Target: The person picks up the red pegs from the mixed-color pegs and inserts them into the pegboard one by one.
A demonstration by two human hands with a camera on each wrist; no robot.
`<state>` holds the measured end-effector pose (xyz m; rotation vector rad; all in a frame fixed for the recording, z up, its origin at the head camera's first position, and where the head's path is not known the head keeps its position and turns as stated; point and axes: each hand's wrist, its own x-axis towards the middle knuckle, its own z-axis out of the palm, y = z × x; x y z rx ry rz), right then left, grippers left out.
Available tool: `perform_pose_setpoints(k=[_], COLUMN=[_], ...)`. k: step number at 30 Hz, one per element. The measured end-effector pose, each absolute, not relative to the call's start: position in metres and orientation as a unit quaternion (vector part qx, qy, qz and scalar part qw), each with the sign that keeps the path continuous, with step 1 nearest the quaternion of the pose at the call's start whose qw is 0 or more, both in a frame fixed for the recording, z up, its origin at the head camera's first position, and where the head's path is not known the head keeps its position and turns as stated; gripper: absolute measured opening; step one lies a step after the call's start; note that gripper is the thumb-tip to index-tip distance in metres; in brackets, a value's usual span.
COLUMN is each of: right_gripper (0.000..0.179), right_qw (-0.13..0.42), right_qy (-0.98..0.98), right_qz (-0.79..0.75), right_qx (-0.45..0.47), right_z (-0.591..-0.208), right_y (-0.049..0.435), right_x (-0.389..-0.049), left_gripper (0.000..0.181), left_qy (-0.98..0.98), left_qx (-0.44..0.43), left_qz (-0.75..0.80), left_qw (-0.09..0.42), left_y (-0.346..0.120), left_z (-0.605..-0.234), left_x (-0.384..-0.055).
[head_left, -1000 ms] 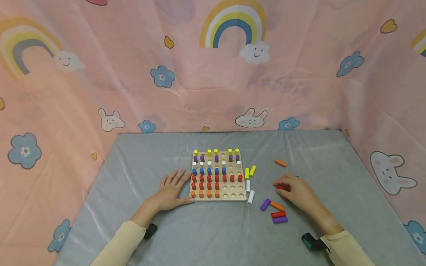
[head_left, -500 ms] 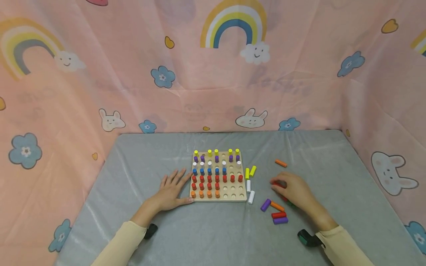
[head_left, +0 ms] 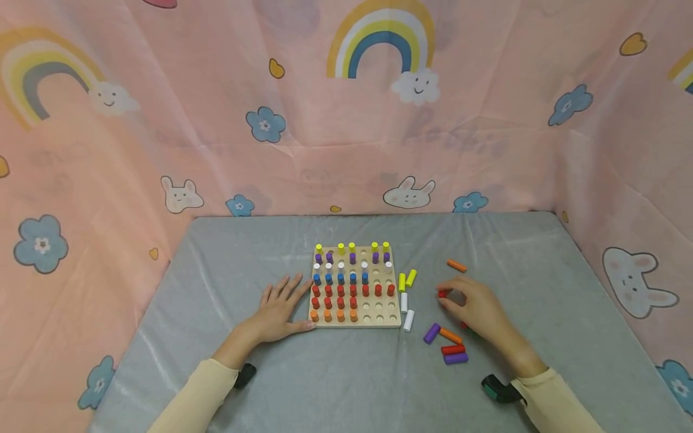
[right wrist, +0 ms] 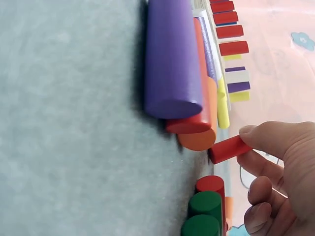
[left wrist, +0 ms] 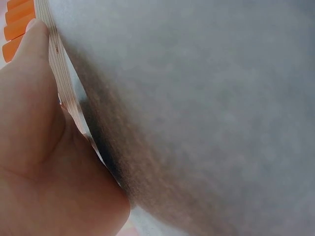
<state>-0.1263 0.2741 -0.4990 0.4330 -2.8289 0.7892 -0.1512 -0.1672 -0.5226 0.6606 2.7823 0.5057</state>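
A wooden pegboard point(head_left: 381, 323) holds rows of yellow, purple, white, blue, red and orange pegs, with bare holes toward its right side. My left hand point(head_left: 273, 314) lies with fingers spread along the board's left edge, its thumb at the front left corner near the orange pegs point(left wrist: 19, 27). Right of the board, my right hand point(head_left: 477, 305) pinches a red peg point(right wrist: 229, 149) by one end between thumb and finger, and the peg points down at a slant in the right wrist view. The other fingers of that hand are curled.
Loose yellow point(head_left: 402, 282) and white pegs point(head_left: 408, 321) lie along the board's right edge. Nearer the front are purple point(head_left: 456, 358), red point(head_left: 453, 349) and orange pegs point(head_left: 451, 335). Green pegs point(right wrist: 205, 202) sit near the right hand. A single orange peg point(head_left: 456, 265) lies farther back.
My right hand has shifted slightly left with the red peg, away from the pegs beneath it. The left hand and the board have stayed put.
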Motion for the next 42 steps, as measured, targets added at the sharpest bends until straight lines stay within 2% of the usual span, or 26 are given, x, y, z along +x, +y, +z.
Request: perform_pose_setpoints(k=[14, 22, 42], right_gripper=[0.025, 0.024, 0.025], right_qw=[0.088, 0.062, 0.063], right_qy=[-0.948, -0.943, -0.932], right_qz=[0.272, 0.289, 0.301], right_qx=[0.141, 0.152, 0.192], right_z=[-0.494, -0.491, -0.482], right_y=[0.266, 0.252, 0.21], right_x=[-0.126, -0.128, -0.131], left_gripper=[0.095, 0.095, 0.094], left_qy=[0.951, 0.951, 0.95], left_qx=[0.23, 0.226, 0.228], left_qz=[0.172, 0.169, 0.172], left_qw=[0.116, 0.127, 0.125], left_y=[-0.167, -0.166, -0.166], left_z=[-0.522, -0.519, -0.518], left_x=[-0.151, -0.151, -0.149])
